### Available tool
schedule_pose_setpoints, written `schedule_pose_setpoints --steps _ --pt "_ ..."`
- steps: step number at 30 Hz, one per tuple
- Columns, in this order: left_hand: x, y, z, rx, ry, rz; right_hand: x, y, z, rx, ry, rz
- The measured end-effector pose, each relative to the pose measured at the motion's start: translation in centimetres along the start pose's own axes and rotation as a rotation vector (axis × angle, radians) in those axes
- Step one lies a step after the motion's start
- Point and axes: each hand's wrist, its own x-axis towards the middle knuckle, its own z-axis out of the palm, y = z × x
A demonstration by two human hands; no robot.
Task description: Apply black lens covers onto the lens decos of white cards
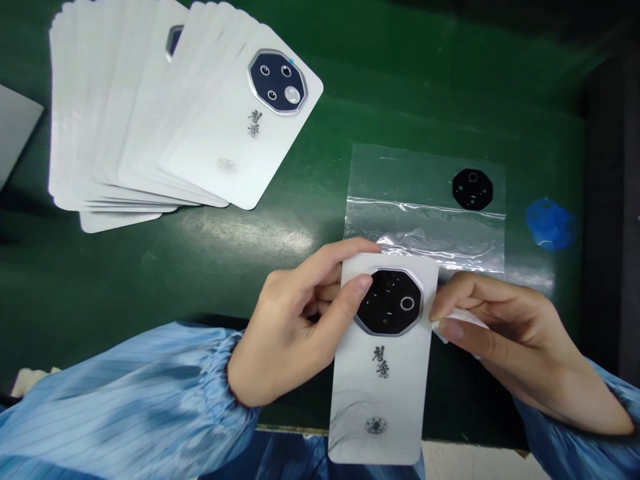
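White card (385, 407) with octagonal camera lens (389, 301), held at lower centre

The card hangs over the near edge of the green counter (150, 280) at lower centre of the frame. The left hand (293, 327) grips its upper left side, with fingers over the top edge and the thumb on the card's face just beside the lens. The right hand (505, 333) reaches in from the right, thumb and forefinger pinched narrowly on a white film tab (460, 319) at the card's right edge. Blue striped sleeves (125, 407) cover both arms up to the wrists.

At upper left, a fanned stack of matching cards (125, 120) lies on the counter, its top card showing a dark lens (277, 81). Right of centre, just above the held card, lies a clear plastic bag (425, 180). A black octagonal piece (473, 189) sits on or inside it; which, I cannot tell. A blue blob (550, 223) lies farther right.
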Motion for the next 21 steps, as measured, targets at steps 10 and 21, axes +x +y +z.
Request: schedule_pose_setpoints --steps 10,21 --pt "-0.1 0.2 0.2 0.068 0.050 0.018 -0.2 0.6 -0.5 -0.030 -0.056 -0.053" --pt "-0.3 0.1 0.2 0.116 0.146 -0.041 -1.3 2.2 2.8 0.175 -0.030 -0.088"
